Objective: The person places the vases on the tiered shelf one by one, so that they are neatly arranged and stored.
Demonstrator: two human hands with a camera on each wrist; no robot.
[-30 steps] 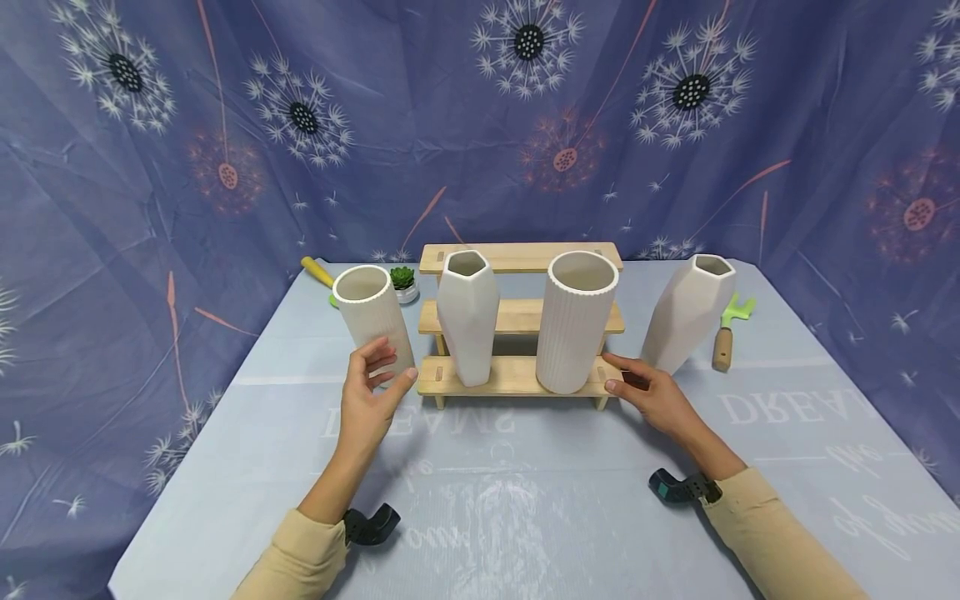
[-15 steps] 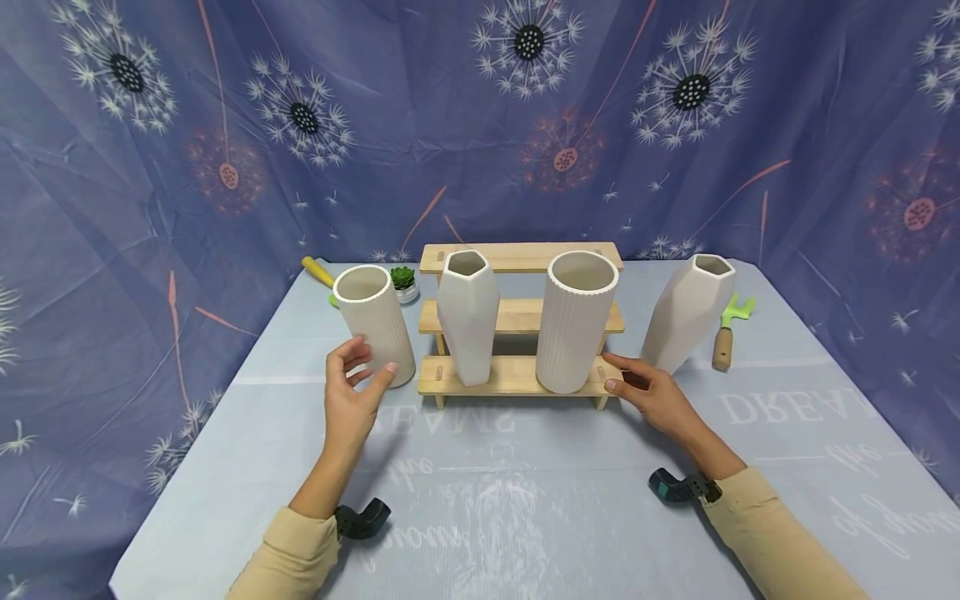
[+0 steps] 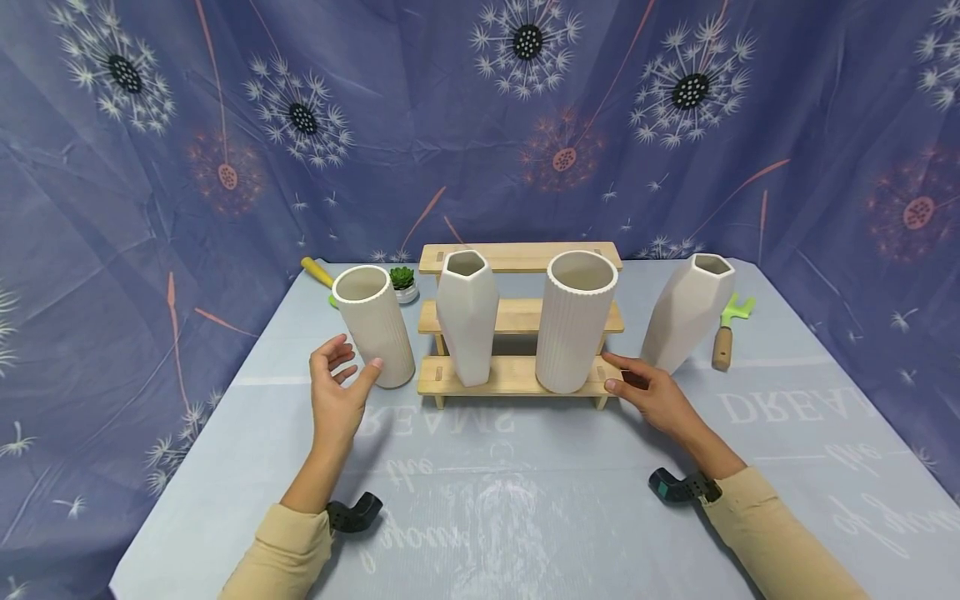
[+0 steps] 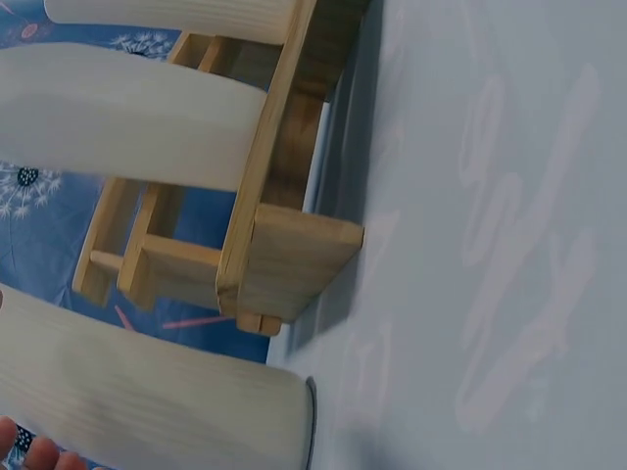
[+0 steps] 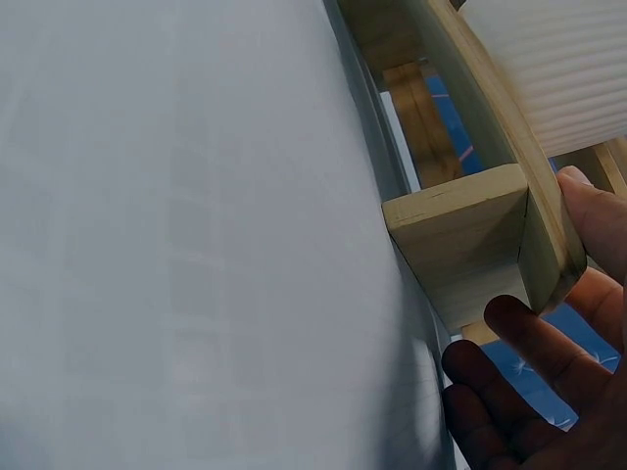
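In the head view a three-tier wooden plant stand (image 3: 519,317) sits mid-table. On its lowest step stand a faceted white vase (image 3: 471,325) and, to the right, a ribbed white vase (image 3: 573,333). My right hand (image 3: 648,392) pinches the right end of that step; the right wrist view shows the thumb (image 5: 593,211) on top and other fingers near the end and underside. A second ribbed vase (image 3: 378,325) stands on the table left of the stand. Beside it is my left hand (image 3: 337,387), fingers spread and loosely bent, holding nothing; whether the thumb touches the vase I cannot tell.
Right of the stand is another faceted vase (image 3: 686,317), with a green-headed garden fork (image 3: 726,333) beyond it. At the back left lie a yellow-handled tool (image 3: 318,272) and a small potted succulent (image 3: 403,283). A dandelion-print curtain (image 3: 420,133) hangs behind the table.
My left hand has drawn away leftward from the front of the left ribbed vase. The right hand stays on the stand, and the vases have not moved.
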